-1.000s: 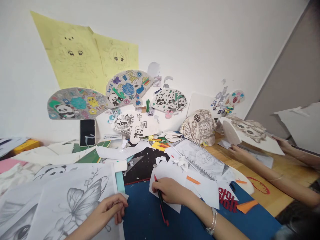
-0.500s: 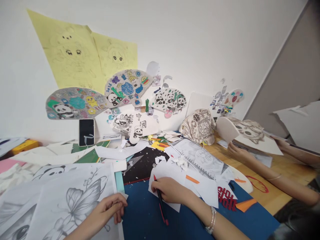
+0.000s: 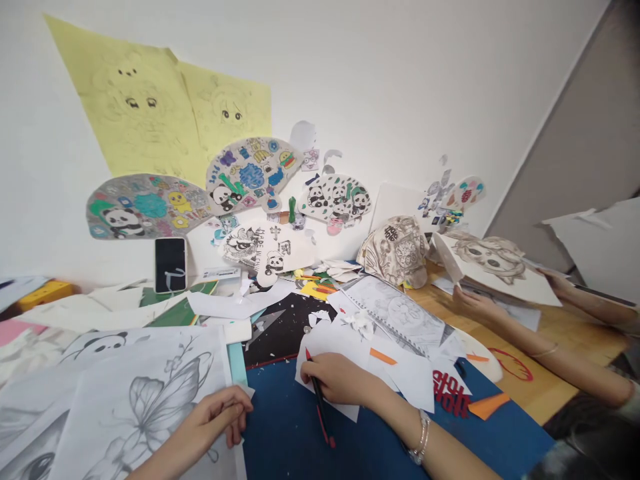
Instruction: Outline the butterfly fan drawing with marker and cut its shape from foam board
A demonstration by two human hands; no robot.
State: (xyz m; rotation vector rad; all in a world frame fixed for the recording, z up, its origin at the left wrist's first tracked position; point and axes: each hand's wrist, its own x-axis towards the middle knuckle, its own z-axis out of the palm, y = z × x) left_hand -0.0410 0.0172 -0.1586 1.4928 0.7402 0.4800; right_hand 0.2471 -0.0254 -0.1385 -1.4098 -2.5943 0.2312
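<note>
Hands unmoved since a second ago: right hand point(image 3: 340, 379) grips red-black pen point(image 3: 320, 407) over white sheet point(image 3: 325, 347); left hand point(image 3: 220, 417) pinches butterfly drawing point(image 3: 150, 400) edge, 9 o'clock of pen. At 2 o'clock, co-worker's portrait board point(image 3: 495, 267) lowered flatter. Work paused.

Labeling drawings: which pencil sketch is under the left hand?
The butterfly sketch: the left hand pinches its right edge. The panda sketch lies farther back, untouched; the portrait is in another person's hands.

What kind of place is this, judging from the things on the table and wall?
Probably an art or craft room: painted paper fans hang on the wall, a butterfly drawing lies by the left hand, and the right hand holds a red pen.
</note>
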